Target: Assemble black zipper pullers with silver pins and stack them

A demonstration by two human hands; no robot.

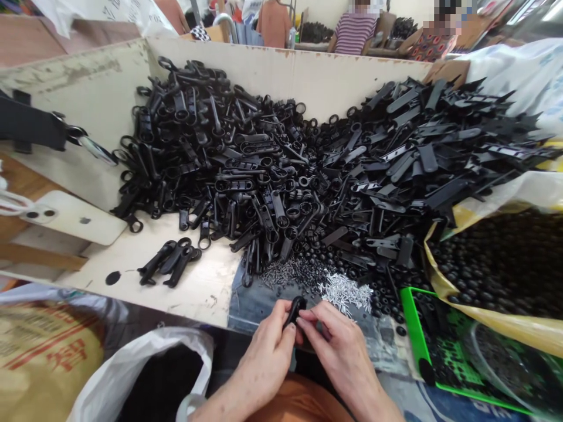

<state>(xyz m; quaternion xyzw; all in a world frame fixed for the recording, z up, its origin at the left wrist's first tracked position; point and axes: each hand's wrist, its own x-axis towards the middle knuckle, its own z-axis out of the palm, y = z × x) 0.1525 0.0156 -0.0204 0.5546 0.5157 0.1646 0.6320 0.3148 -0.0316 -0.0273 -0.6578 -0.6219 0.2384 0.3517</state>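
Work appears partway: black pieces [171, 262] lie apart on the tabletop [214, 295], a large heap [229, 152] remains. Left hand [273, 335] grips one elongated part [294, 312] near the front edge; right hand [338, 333] pinches narrowly against it, contents unclear.

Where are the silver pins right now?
Head view, lower half, right of centre: the silver pins lie just beyond the right hand, left of the green tray.

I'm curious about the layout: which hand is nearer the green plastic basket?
The right hand: it is to the left of the green plastic basket, while the left hand is farther left, beyond the right.
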